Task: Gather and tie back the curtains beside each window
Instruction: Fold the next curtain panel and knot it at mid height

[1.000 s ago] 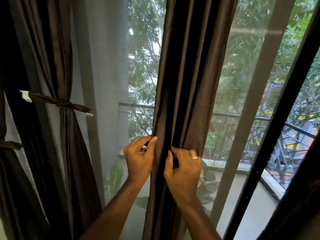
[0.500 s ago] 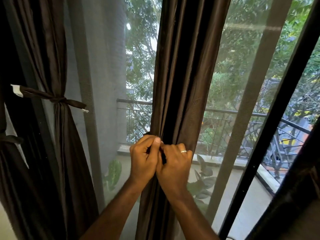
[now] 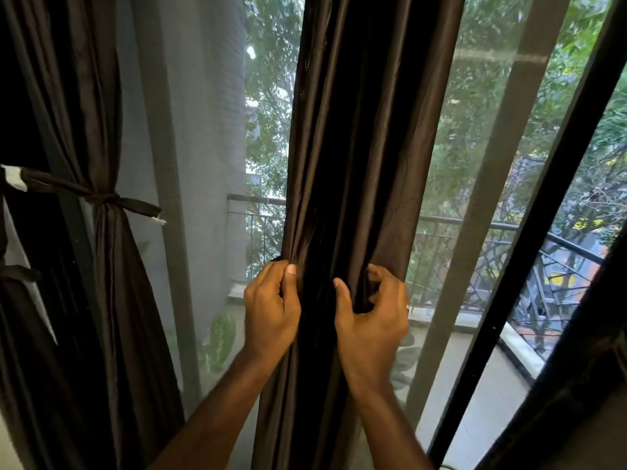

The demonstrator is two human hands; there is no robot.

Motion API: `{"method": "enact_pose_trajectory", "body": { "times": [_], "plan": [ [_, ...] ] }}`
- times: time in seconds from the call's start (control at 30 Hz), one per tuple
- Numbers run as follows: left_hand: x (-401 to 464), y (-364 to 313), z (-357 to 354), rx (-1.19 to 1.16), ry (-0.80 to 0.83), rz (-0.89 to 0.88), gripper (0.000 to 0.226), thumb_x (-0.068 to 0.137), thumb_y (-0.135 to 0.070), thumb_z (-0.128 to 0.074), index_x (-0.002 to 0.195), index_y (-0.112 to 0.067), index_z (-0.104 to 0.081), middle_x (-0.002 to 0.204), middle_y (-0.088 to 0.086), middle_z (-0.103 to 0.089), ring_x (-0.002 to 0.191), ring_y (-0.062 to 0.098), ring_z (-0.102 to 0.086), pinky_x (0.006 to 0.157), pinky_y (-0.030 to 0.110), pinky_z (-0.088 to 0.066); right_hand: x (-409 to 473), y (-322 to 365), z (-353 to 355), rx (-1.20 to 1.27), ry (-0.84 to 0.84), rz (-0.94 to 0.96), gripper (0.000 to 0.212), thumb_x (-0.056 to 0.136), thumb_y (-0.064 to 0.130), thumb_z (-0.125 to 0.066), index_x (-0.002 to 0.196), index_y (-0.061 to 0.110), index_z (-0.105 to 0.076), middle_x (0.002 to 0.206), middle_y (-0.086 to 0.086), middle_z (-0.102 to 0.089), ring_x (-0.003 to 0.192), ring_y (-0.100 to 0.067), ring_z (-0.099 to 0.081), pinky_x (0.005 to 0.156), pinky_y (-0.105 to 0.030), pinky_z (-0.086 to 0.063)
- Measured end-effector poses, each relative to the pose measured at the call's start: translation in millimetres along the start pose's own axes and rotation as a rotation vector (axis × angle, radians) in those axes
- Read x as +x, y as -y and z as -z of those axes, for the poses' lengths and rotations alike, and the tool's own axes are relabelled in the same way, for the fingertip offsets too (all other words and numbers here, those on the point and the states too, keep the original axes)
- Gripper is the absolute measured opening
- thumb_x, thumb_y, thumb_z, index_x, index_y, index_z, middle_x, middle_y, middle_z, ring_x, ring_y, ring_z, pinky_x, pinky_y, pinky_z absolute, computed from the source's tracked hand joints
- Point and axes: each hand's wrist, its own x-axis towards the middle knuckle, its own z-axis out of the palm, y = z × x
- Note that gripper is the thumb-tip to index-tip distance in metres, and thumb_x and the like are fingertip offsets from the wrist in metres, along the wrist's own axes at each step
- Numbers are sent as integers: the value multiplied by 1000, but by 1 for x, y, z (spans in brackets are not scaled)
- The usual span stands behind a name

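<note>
Head view: dark brown curtain (image 3: 359,147), vertical folds, bunched; both hands clamped on it.

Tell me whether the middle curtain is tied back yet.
Not yet: the middle curtain is only bunched between left hand and right hand, no tie visible.

Daylight is coming in soft and green through the window glass (image 3: 481,137), and at twelve o'clock a thick tree canopy (image 3: 271,96) fills the view outside. A dark window frame bar (image 3: 529,239) slants from one o'clock down toward five. Beyond the glass, a black metal balcony railing (image 3: 475,228) runs across at three o'clock, above a pale balcony floor (image 3: 475,395). Over at ten o'clock stands a plain grey wall (image 3: 203,130), with large potted-plant leaves (image 3: 222,334) low beside it at seven.
</note>
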Motion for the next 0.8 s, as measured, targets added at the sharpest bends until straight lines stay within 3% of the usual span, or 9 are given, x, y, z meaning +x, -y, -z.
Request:
{"method": "enact_pose_trajectory", "body": {
  "times": [0.2, 0.27, 0.37, 0.43, 0.53, 0.63, 0.8],
  "plan": [
    [-2, -3, -2, -36, 32, -51, 28, 100, -19, -50, 86, -2, -68, 84, 0, -56, 73, 10, -55, 64, 23, -45, -16, -1, -11, -36, 107, 205, 11, 92, 15, -70, 103, 13, -73, 93, 2, -70, 86, -20, -61, 74, -46, -54],
    [-1, 0, 0, -38, 16, -51, 28, 100, -19, -52, 89, -1, -71, 84, 2, -60, 73, 11, -58, 64, 29, -49, -18, -2, -9, -20, 106, 200, 11, 93, 15, -70, 103, 14, -74, 93, 3, -70, 85, -20, -63, 74, -46, -54],
    [0, 1, 5, -35, -25, -18, 18, 97, -15, -60, 100, -5, -75, 83, 3, -67, 74, 14, -63, 64, 34, -54, -14, -7, -4, 32, 4, 49, 11, 92, 14, -70, 101, 13, -75, 91, 6, -68, 81, -20, -66, 72, -46, -56],
    [0, -1, 8, -57, -49, 13, 16, 94, -15, -64, 104, -8, -75, 83, 0, -71, 74, 10, -66, 65, 31, -56, -17, -5, -5, 19, 26, 77, 11, 93, 15, -70, 102, 12, -76, 91, 5, -69, 81, -19, -67, 73, -42, -56],
    [-2, -6, 5, -79, -15, -6, 11, 92, -15, -66, 94, -9, -75, 84, -6, -70, 77, 7, -66, 66, 31, -56, -27, 7, -13, -28, 150, 167, 15, 97, 21, -64, 106, 18, -76, 90, 5, -68, 79, -21, -65, 73, -37, -50],
    [-2, -10, 4, -131, -20, 32, 13, 90, -17, -65, 94, -11, -76, 85, -14, -69, 80, 4, -68, 68, 28, -57, -30, 14, -20, -37, 155, 204, 13, 96, 19, -65, 103, 19, -77, 82, 6, -62, 71, -17, -59, 70, -30, -46],
    [-3, -13, 9, -201, 26, 32, 10, 91, -16, -67, 87, -12, -76, 81, -7, -72, 77, 12, -70, 65, 34, -58, -31, 15, -24, -10, 138, 235, 17, 96, 19, -60, 97, 14, -76, 77, 3, -59, 70, -13, -54, 70, -24, -40]
  ]
}}
